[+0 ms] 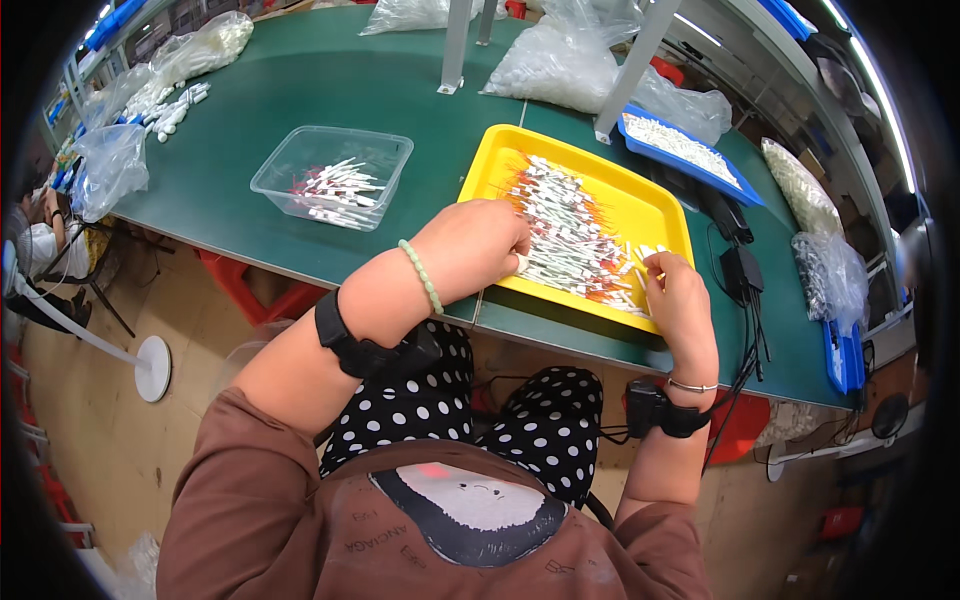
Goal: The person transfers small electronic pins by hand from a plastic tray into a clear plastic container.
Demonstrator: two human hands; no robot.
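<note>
A yellow tray lies at the table's front edge, holding a broad heap of thin white sticks with red and orange wire-like ends. My left hand is over the tray's left front rim, its fingers curled together. A small white piece shows at its fingertips. My right hand is at the tray's right front corner with thumb and fingers pinched beside a few loose white pieces; what lies between them is too small to name. Left of the tray, a clear plastic box holds similar white sticks.
Behind the yellow tray stand metal posts and a clear bag of white parts. A blue tray of white pieces is at the right back, near black adapters with cables. More white parts lie far left on the green table.
</note>
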